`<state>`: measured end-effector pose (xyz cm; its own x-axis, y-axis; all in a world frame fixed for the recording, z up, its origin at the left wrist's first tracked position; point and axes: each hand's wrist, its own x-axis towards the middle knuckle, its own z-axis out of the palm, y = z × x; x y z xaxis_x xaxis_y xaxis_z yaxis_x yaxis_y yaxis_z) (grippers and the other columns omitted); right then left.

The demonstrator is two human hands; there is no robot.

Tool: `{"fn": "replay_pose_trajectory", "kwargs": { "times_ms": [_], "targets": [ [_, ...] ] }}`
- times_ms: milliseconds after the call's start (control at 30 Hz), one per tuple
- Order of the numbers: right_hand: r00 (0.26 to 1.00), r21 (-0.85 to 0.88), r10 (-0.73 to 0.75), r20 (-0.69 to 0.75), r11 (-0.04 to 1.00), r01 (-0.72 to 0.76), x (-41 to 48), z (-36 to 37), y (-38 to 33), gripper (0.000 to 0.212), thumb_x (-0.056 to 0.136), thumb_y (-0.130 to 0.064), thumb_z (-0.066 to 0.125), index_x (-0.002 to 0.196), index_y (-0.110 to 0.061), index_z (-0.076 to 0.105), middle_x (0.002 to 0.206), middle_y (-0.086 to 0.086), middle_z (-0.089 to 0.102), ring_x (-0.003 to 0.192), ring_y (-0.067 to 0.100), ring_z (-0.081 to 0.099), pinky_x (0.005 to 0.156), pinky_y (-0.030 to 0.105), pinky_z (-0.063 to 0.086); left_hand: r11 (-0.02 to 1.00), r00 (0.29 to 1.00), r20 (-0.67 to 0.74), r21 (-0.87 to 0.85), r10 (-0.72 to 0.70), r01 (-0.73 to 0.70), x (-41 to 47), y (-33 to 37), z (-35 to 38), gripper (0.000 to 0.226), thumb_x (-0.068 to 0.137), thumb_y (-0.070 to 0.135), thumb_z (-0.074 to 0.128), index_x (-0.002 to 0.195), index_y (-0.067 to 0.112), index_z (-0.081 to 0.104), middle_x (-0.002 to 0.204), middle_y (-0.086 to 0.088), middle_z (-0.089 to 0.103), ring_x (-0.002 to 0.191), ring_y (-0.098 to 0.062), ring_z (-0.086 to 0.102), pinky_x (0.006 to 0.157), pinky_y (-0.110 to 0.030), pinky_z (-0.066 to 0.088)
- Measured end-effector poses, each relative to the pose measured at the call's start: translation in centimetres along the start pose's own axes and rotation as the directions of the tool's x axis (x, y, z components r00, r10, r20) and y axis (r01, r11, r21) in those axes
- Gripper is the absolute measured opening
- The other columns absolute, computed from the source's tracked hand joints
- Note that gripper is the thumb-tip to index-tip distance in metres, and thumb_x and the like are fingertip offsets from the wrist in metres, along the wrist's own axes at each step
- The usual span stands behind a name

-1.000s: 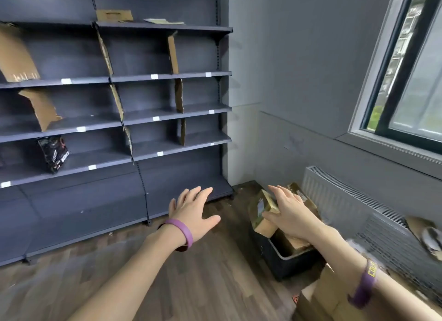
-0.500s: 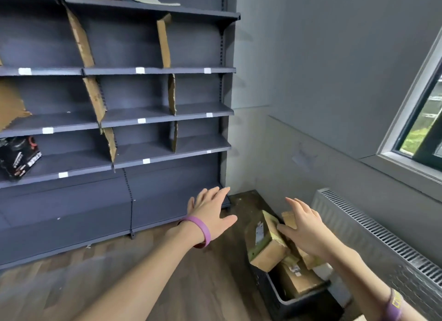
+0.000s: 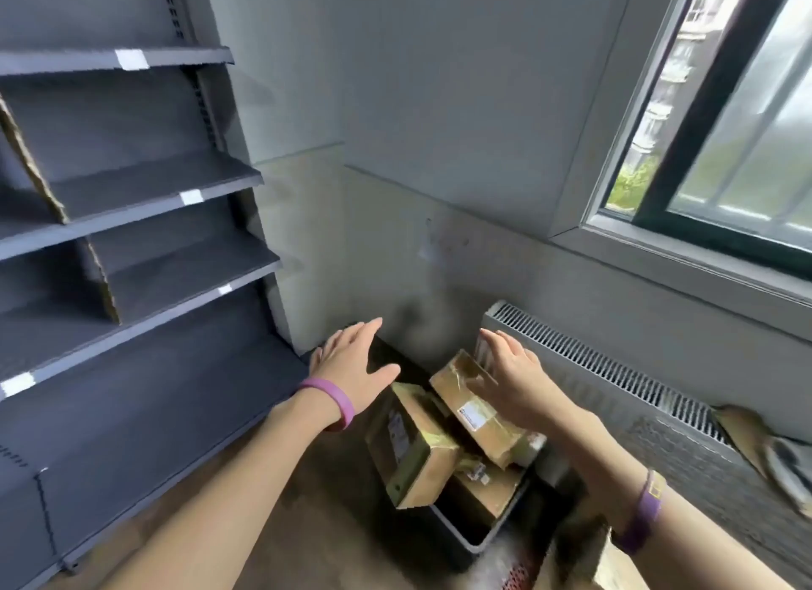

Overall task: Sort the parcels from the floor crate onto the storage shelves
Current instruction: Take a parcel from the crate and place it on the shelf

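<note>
Left hand (image 3: 351, 363): wide open with spread fingers, holding nothing. It hovers just left of the pile and touches no parcel.
Right hand (image 3: 512, 380): fingers straight, laid against the top parcel (image 3: 483, 416). No curl round it shows, and the thumb side is partly hidden.
Parcels: heaped in the crate (image 3: 476, 545) on the floor, between the shelves (image 3: 154, 185) and the radiator (image 3: 615, 372). None sits on the shelf boards in view.
Risk, top parcel: it lies tilted on the others. A lift from a flat palm alone would probably let it slide off, so both hands need to close on it.
Risk, front parcel (image 3: 413, 451): it leans out over the crate's rim. Pulling the top one away or brushing it with the left wrist could tip it onto the floor.
Risk, tape: the wrapping looks glossy and likely slick under the fingers.
Risk, shelves: the cardboard dividers (image 3: 26, 159) look flimsy, and a parcel shoved in hard could knock one over.
</note>
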<state>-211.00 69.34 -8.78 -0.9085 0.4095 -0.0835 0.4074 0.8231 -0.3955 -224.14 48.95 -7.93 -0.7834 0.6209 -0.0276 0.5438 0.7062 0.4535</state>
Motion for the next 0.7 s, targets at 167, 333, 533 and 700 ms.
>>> {"fn": "replay_pose_trajectory", "kwargs": {
  "times_ms": [167,333,533,700],
  "targets": [
    [0.984,0.057,0.172,-0.051,0.984,-0.170,4.4,0.5,2.5,0.081,0.089,-0.052,0.055,0.152,-0.023,0.013,0.160,0.004,0.014,0.146,0.030,0.013,0.117,0.042,0.021,0.995,0.988,0.124,-0.037,0.092,-0.088,7.4,-0.1,1.9,0.068,0.091,0.047,0.050,0.149,0.034,0.017,0.155,0.008,0.023,0.143,-0.018,0.019,0.115,-0.044,0.022],
    [0.962,0.071,0.269,-0.041,0.962,-0.265,8.3,0.5,5.1,0.081,0.089,-0.047,0.058,0.152,-0.022,0.013,0.160,0.004,0.012,0.145,0.031,0.013,0.117,0.045,0.021,0.987,0.969,0.193,-0.081,0.152,-0.138,14.2,1.4,4.4,0.066,0.091,0.044,0.052,0.148,0.033,0.021,0.153,0.008,0.026,0.141,-0.018,0.023,0.114,-0.045,0.025],
    [0.954,0.123,0.298,-0.044,0.949,-0.290,15.3,0.2,9.3,0.078,0.091,-0.042,0.057,0.151,-0.021,0.014,0.159,0.005,0.012,0.145,0.031,0.013,0.116,0.043,0.018,0.985,0.961,0.223,-0.094,0.165,-0.147,22.0,3.4,6.8,0.066,0.091,0.043,0.052,0.148,0.034,0.020,0.153,0.008,0.026,0.141,-0.019,0.023,0.113,-0.046,0.025],
    [0.955,0.188,0.292,-0.050,0.942,-0.278,21.0,1.6,12.7,0.075,0.091,-0.041,0.056,0.151,-0.018,0.017,0.158,0.006,0.017,0.145,0.028,0.015,0.118,0.042,0.017,0.983,0.957,0.258,-0.161,0.133,-0.093,28.9,3.8,8.9,0.066,0.092,0.041,0.052,0.148,0.034,0.019,0.154,0.005,0.027,0.141,-0.021,0.025,0.113,-0.044,0.028]
  ]
}}
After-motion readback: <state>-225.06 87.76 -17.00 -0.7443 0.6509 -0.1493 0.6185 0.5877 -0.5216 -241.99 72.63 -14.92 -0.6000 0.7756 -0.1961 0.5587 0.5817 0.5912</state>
